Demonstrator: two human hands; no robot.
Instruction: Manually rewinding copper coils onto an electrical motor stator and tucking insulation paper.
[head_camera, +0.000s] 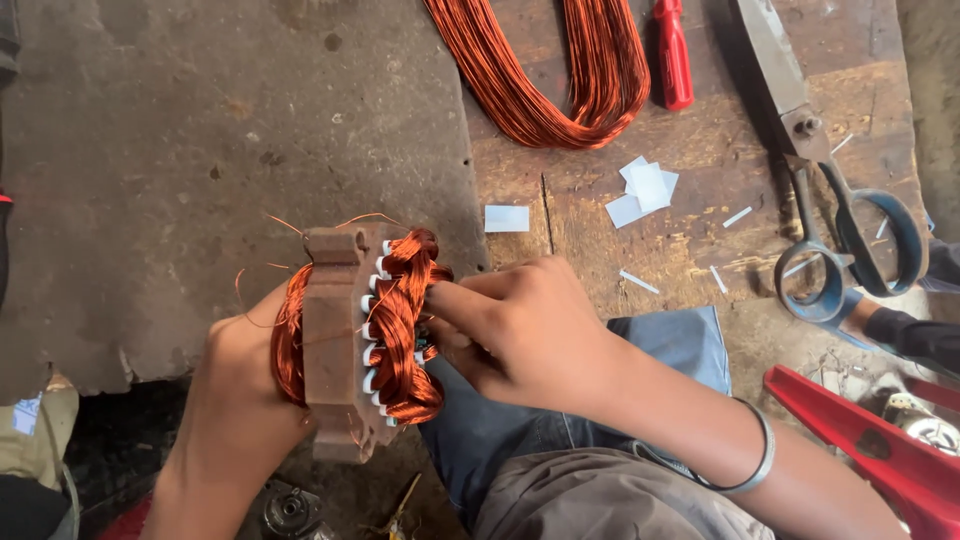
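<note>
Your right hand (520, 325) is nearest the lens, fingertips pinched onto the copper winding (405, 325) on the stator core (335, 340). Left hand (240, 375) is wrapped around the core's far side, gripping it upright over your lap, at the edge of the stone slab (200, 150). Well apart on the wooden board (700, 140): loose copper wire hank (550, 80), red screwdriver (675, 55), scissors (830, 190), white paper slips (645, 190).

Rough grey stone slab (200, 150) beside worn wooden board (700, 150), daylight, grimy floor.
</note>
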